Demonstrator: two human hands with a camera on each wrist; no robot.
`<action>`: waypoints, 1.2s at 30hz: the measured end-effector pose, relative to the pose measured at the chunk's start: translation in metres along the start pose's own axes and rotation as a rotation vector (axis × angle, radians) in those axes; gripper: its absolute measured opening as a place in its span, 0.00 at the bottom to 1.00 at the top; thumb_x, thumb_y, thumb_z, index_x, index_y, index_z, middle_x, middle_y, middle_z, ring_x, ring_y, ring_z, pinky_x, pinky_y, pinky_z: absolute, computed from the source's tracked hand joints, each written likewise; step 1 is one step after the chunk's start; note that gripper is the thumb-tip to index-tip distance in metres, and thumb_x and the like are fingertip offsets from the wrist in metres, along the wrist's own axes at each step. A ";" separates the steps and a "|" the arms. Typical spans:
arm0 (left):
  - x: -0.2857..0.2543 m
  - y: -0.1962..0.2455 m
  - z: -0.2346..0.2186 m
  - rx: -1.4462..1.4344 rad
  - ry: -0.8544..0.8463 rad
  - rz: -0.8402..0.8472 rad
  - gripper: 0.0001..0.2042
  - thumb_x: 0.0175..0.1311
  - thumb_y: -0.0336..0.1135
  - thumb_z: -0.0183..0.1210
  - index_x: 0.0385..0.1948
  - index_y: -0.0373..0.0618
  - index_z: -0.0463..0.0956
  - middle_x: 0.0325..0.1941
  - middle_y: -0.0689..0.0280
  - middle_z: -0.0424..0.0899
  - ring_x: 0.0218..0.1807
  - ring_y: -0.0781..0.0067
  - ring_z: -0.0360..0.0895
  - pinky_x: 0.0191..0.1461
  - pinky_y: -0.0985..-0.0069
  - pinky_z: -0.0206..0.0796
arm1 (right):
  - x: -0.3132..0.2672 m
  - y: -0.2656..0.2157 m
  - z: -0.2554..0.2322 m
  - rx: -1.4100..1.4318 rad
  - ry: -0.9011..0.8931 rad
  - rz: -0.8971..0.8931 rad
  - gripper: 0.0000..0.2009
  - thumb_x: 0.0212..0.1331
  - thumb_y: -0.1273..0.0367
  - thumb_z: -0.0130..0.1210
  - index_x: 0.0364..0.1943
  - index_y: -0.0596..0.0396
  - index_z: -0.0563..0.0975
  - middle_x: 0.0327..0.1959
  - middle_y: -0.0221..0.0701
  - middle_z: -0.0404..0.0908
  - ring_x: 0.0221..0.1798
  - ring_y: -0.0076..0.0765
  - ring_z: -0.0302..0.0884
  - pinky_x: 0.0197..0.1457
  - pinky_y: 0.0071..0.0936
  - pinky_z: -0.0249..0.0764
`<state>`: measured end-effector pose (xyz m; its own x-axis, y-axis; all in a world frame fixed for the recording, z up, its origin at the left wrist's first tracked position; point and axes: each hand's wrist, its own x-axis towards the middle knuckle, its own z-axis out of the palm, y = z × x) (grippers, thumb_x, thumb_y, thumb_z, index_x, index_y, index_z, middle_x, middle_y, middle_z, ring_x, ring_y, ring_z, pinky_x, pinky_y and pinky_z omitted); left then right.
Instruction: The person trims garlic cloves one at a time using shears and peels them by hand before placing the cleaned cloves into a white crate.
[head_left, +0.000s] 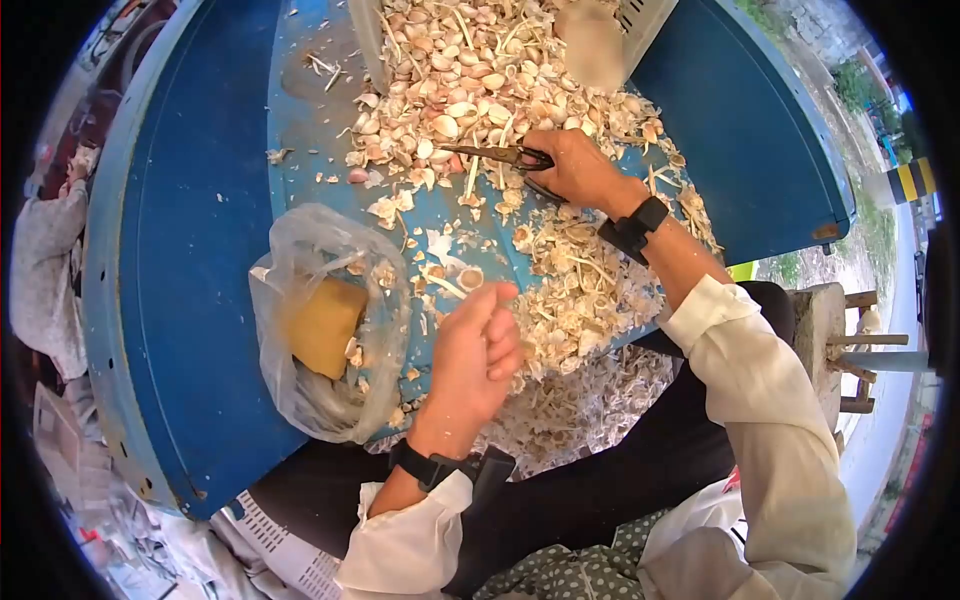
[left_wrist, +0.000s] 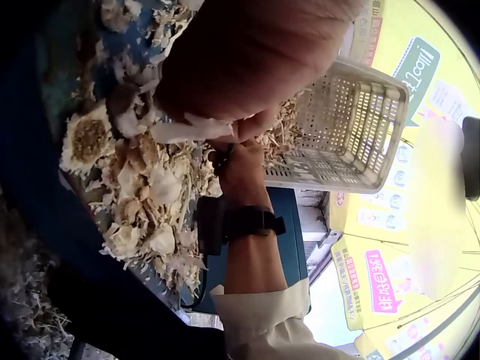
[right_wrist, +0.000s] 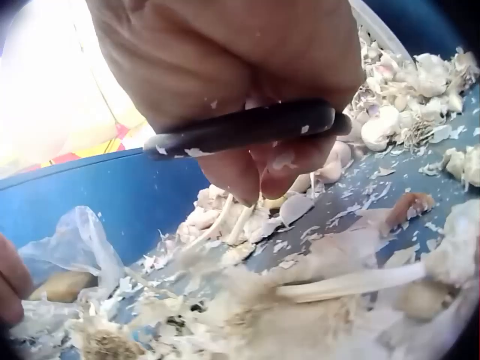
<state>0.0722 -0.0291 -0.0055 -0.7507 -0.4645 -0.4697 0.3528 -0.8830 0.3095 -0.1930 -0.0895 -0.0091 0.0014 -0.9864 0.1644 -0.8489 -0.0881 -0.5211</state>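
Observation:
Black-handled scissors (head_left: 500, 154) are gripped in my right hand (head_left: 590, 175), their dark blades over the garlic cloves (head_left: 445, 100). The right wrist view shows the hand (right_wrist: 240, 67) curled round a black handle (right_wrist: 247, 129). My left hand (head_left: 475, 350) is curled above the blue surface, left of a heap of peel and roots (head_left: 575, 290). In the left wrist view a pale strip (left_wrist: 195, 129) lies against the curled fingers of that hand (left_wrist: 255, 60); whether they pinch it cannot be told. A garlic root disc (head_left: 470, 279) lies just beyond the left hand.
A clear plastic bag (head_left: 285, 370) with a yellowish-brown object (head_left: 328, 325) lies at left. A pale perforated basket (left_wrist: 360, 127) stands behind the cloves. Blue raised sides (head_left: 200, 230) flank the work surface. More peel (head_left: 590, 405) lies below its near edge, beside dark-clothed legs.

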 end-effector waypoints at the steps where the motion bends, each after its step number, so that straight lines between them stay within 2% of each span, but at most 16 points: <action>1: 0.003 0.000 -0.005 -0.005 0.011 0.029 0.10 0.70 0.38 0.48 0.41 0.42 0.72 0.27 0.68 0.72 0.26 0.80 0.67 0.16 0.89 0.51 | 0.001 0.002 0.001 0.002 0.002 -0.005 0.08 0.46 0.76 0.59 0.28 0.61 0.71 0.21 0.42 0.71 0.24 0.44 0.67 0.31 0.35 0.65; 3: 0.006 0.004 0.001 -0.009 0.017 0.058 0.11 0.70 0.39 0.48 0.42 0.42 0.73 0.27 0.67 0.73 0.27 0.80 0.69 0.16 0.89 0.51 | -0.006 -0.003 0.000 0.037 0.031 0.007 0.09 0.46 0.74 0.61 0.29 0.61 0.71 0.21 0.40 0.70 0.24 0.40 0.68 0.31 0.35 0.65; 4: 0.009 0.005 0.008 0.021 0.154 0.059 0.11 0.71 0.39 0.48 0.44 0.42 0.73 0.29 0.67 0.75 0.28 0.78 0.71 0.16 0.89 0.51 | -0.015 -0.006 -0.002 0.074 -0.035 0.100 0.09 0.50 0.73 0.62 0.29 0.61 0.73 0.21 0.34 0.74 0.25 0.28 0.69 0.30 0.30 0.65; 5: 0.012 0.006 0.015 0.051 0.294 0.058 0.12 0.71 0.40 0.47 0.45 0.42 0.73 0.31 0.66 0.76 0.29 0.77 0.72 0.17 0.89 0.52 | -0.024 -0.021 -0.003 0.074 -0.035 0.096 0.09 0.50 0.73 0.62 0.29 0.61 0.73 0.21 0.34 0.74 0.25 0.28 0.69 0.30 0.30 0.65; 7: 0.016 0.005 0.021 0.013 0.287 0.067 0.13 0.71 0.40 0.47 0.47 0.42 0.73 0.34 0.65 0.77 0.31 0.75 0.74 0.17 0.88 0.53 | -0.043 -0.052 -0.001 0.708 -0.120 0.175 0.07 0.50 0.72 0.60 0.27 0.59 0.73 0.19 0.35 0.71 0.23 0.26 0.65 0.27 0.27 0.63; 8: 0.017 0.005 0.023 -0.024 0.278 0.069 0.14 0.71 0.41 0.47 0.48 0.41 0.72 0.36 0.64 0.78 0.33 0.74 0.75 0.17 0.88 0.54 | -0.045 -0.062 -0.002 0.710 -0.118 0.174 0.07 0.50 0.72 0.60 0.27 0.59 0.73 0.19 0.35 0.71 0.23 0.26 0.65 0.27 0.27 0.63; 11: 0.018 0.005 0.015 0.023 0.230 0.058 0.13 0.70 0.38 0.47 0.48 0.41 0.72 0.36 0.65 0.76 0.31 0.75 0.73 0.17 0.87 0.54 | -0.033 -0.073 -0.005 0.626 -0.239 0.074 0.07 0.51 0.72 0.60 0.28 0.59 0.73 0.18 0.33 0.68 0.25 0.21 0.63 0.27 0.25 0.61; 13: 0.013 0.003 0.006 0.017 0.180 0.096 0.13 0.70 0.37 0.47 0.49 0.42 0.71 0.33 0.66 0.75 0.29 0.76 0.71 0.17 0.88 0.52 | 0.005 -0.055 -0.011 0.356 0.136 0.070 0.07 0.52 0.71 0.59 0.30 0.59 0.73 0.19 0.33 0.68 0.24 0.24 0.61 0.27 0.25 0.61; 15: 0.008 0.001 0.004 0.011 0.135 0.126 0.13 0.69 0.36 0.48 0.50 0.42 0.71 0.31 0.66 0.73 0.27 0.78 0.70 0.17 0.88 0.51 | 0.047 -0.031 -0.014 0.223 0.244 0.022 0.08 0.50 0.70 0.59 0.30 0.59 0.73 0.20 0.36 0.71 0.23 0.32 0.66 0.29 0.30 0.64; 21: 0.002 -0.004 0.016 0.127 0.289 0.078 0.14 0.69 0.31 0.46 0.54 0.44 0.67 0.25 0.70 0.67 0.21 0.81 0.61 0.16 0.86 0.47 | 0.056 -0.018 0.018 0.066 0.011 -0.179 0.09 0.49 0.72 0.59 0.29 0.59 0.70 0.21 0.39 0.69 0.25 0.36 0.64 0.30 0.32 0.63; 24: -0.006 -0.004 0.015 0.074 0.179 -0.026 0.14 0.69 0.31 0.46 0.54 0.43 0.67 0.23 0.71 0.66 0.20 0.82 0.60 0.16 0.86 0.48 | 0.033 -0.031 0.012 0.150 -0.112 -0.024 0.10 0.49 0.71 0.61 0.26 0.59 0.70 0.20 0.39 0.68 0.24 0.36 0.63 0.30 0.32 0.63; 25: -0.010 -0.005 0.013 0.069 0.152 -0.031 0.14 0.69 0.31 0.47 0.54 0.42 0.67 0.23 0.71 0.66 0.20 0.83 0.60 0.16 0.86 0.48 | 0.032 -0.032 0.008 0.151 -0.116 -0.021 0.10 0.49 0.71 0.61 0.26 0.59 0.70 0.20 0.39 0.68 0.24 0.36 0.63 0.30 0.32 0.63; 27: -0.015 -0.006 0.015 0.062 0.120 -0.034 0.14 0.69 0.32 0.47 0.54 0.41 0.67 0.23 0.72 0.67 0.20 0.83 0.61 0.16 0.86 0.47 | 0.034 -0.040 -0.005 -0.013 0.179 -0.006 0.10 0.51 0.70 0.61 0.25 0.60 0.71 0.18 0.39 0.68 0.22 0.34 0.61 0.28 0.32 0.63; 28: -0.018 -0.006 0.019 0.075 0.149 0.036 0.13 0.69 0.33 0.47 0.53 0.41 0.68 0.24 0.72 0.68 0.21 0.84 0.62 0.17 0.87 0.48 | 0.041 -0.047 -0.009 -0.024 0.226 0.061 0.08 0.48 0.69 0.60 0.25 0.60 0.76 0.20 0.47 0.75 0.24 0.52 0.73 0.30 0.40 0.69; 31: -0.021 0.001 0.026 0.057 0.188 0.131 0.12 0.69 0.33 0.48 0.50 0.40 0.70 0.27 0.71 0.70 0.23 0.84 0.64 0.18 0.88 0.48 | 0.063 -0.072 0.004 0.127 0.159 0.011 0.08 0.47 0.69 0.60 0.26 0.61 0.77 0.20 0.47 0.75 0.25 0.53 0.74 0.30 0.40 0.69; 36: -0.025 0.009 0.016 0.010 0.194 0.182 0.11 0.68 0.33 0.49 0.47 0.39 0.71 0.30 0.70 0.71 0.26 0.84 0.65 0.19 0.89 0.50 | 0.090 -0.086 0.054 -0.048 0.022 -0.107 0.11 0.46 0.67 0.61 0.27 0.60 0.74 0.21 0.43 0.76 0.27 0.51 0.75 0.31 0.42 0.68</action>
<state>0.0854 -0.0244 0.0227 -0.5539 -0.6202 -0.5554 0.4653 -0.7838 0.4112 -0.0908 -0.1778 0.0052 0.0827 -0.9683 0.2356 -0.8689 -0.1858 -0.4587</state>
